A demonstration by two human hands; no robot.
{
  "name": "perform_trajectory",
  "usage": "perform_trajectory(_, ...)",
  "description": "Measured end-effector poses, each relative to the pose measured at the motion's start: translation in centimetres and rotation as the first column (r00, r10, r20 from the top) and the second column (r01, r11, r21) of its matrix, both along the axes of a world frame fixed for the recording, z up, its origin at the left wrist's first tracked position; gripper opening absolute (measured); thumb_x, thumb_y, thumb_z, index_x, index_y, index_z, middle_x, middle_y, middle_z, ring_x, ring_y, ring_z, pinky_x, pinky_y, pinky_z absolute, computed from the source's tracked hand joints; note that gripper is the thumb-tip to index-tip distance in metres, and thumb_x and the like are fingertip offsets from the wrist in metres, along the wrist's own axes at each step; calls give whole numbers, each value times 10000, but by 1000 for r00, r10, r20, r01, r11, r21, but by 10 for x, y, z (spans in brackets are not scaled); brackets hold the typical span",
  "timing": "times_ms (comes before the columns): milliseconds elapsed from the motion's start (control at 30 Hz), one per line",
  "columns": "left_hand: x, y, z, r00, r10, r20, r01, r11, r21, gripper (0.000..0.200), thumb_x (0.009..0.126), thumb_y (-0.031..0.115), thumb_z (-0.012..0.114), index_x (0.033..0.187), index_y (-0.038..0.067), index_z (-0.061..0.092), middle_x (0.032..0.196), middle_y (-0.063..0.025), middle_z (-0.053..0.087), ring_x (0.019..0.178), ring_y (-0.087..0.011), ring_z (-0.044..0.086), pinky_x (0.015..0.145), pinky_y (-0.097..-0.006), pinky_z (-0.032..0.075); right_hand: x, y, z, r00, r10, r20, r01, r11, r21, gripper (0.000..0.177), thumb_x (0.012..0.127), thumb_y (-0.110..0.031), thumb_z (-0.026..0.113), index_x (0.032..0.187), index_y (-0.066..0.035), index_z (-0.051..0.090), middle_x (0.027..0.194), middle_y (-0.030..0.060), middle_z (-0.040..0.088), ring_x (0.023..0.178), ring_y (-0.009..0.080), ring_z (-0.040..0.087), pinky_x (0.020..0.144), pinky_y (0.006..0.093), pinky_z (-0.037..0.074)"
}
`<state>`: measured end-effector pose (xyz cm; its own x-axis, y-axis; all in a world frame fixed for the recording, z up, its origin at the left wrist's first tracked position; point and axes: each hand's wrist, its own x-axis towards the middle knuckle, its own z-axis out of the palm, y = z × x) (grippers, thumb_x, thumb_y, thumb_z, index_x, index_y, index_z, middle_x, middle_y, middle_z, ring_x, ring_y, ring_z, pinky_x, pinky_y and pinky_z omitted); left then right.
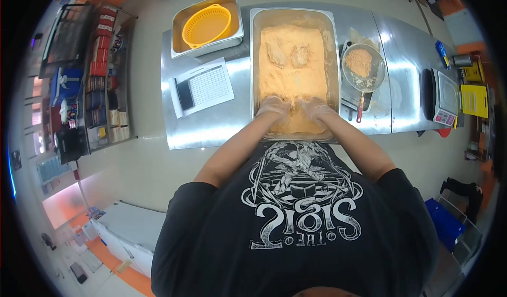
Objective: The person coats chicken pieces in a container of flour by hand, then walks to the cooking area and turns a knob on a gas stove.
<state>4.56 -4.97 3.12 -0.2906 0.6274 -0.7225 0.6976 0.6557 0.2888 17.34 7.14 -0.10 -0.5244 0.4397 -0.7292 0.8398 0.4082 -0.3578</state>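
Observation:
A deep steel pan holds orange-tinted breading flour. Both of my hands, in clear plastic gloves, are down in the flour at the near end of the pan. My left hand is by the left wall and my right hand by the right, with a small gap of heaped flour between them. Flour hides their fingers, and I cannot make out what is in them. Farther up the pan lie two flour-coated chicken pieces, side by side and apart from my hands.
On the steel table, a yellow basket sits in a steel pan at the back left. Nearer is a paper sheet with a grid. At right are a red-handled strainer with crumbs, and a scale.

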Motion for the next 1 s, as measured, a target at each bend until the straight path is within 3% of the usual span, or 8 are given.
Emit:
perform_trajectory(67, -9, -11, -59, 922, -385, -44, 387, 922, 29, 519, 879, 447, 427, 1265, 106, 493, 1210, -187, 541, 1118, -322, 526, 934, -381, 416, 14, 7, -19, 996, -14, 91, 11, 999, 37, 657, 861, -546, 397, 1143, 25, 556, 1177, 281, 522, 1121, 385, 501, 936, 410, 393)
perform_trajectory(167, 7, -14, -55, 998, 32, 61, -24, 991, -132, 628, 883, 532, 320, 1338, 107, 403, 1384, -146, 385, 1261, -305, 389, 1030, -397, 321, 23, -6, -16, 983, -106, 149, 114, 992, -48, 697, 868, -573, 352, 1226, 6, 500, 1283, 276, 439, 1215, 355, 430, 1005, 401, 325)
perform_trajectory(367, 20, -13, -56, 971, 128, 202, -115, 991, -75, 693, 872, 580, 307, 1358, 89, 367, 1418, -161, 327, 1303, -303, 327, 1046, -400, 293, 21, -36, -42, 945, -326, -7, 310, 903, -297, 766, 883, -617, 257, 1330, -6, 368, 1412, 230, 291, 1337, 307, 256, 1081, 390, 192)
perform_trajectory(467, 17, 0, 51, 923, 335, 191, -288, 928, -234, 680, 861, 531, 414, 1336, 45, 381, 1388, -202, 353, 1276, -321, 359, 1025, -409, 323, 24, -32, -5, 955, -296, -28, 264, 887, -379, 773, 843, -626, 367, 1318, -18, 400, 1390, 218, 345, 1297, 338, 321, 1052, 389, 263)
perform_trajectory(567, 27, -5, -9, 974, 212, -76, -200, 970, 137, 681, 799, 427, 582, 1260, -45, 416, 1302, -247, 430, 1235, -348, 406, 1007, -370, 351, -7, -15, 51, 987, 104, 124, -93, 991, -94, 641, 797, -463, 564, 1243, -9, 484, 1332, 220, 419, 1208, 369, 429, 981, 400, 373)
perform_trajectory(667, 37, 2, -8, 979, 183, -86, -167, 972, 167, 639, 769, 325, 641, 1221, -69, 421, 1226, -257, 474, 1193, -350, 448, 963, -357, 398, 0, -25, 8, 993, -40, -109, 73, 945, 318, 531, 714, -317, 686, 1117, -3, 541, 1182, 233, 526, 1122, 353, 506, 909, 387, 439)
perform_trajectory(867, 26, 3, -79, 946, -281, -160, 317, 905, 282, 333, 803, 178, 553, 1049, -47, 548, 1091, -228, 568, 1128, -347, 499, 913, -368, 432, -1, -29, -1, 957, 241, -161, -194, 946, 261, 501, 756, -224, 614, 1153, 44, 472, 1103, 267, 556, 1056, 368, 545, 904, 391, 436)
perform_trajectory(1000, 9, -11, -87, 996, -41, -78, 62, 959, 278, 239, 812, 108, 476, 974, -37, 576, 1024, -215, 604, 1021, -338, 550, 866, -383, 454, 13, -12, -5, 972, 126, -198, -79, 970, 229, 405, 813, -145, 494, 1174, 36, 466, 1072, 262, 576, 1037, 357, 557, 896, 395, 436)
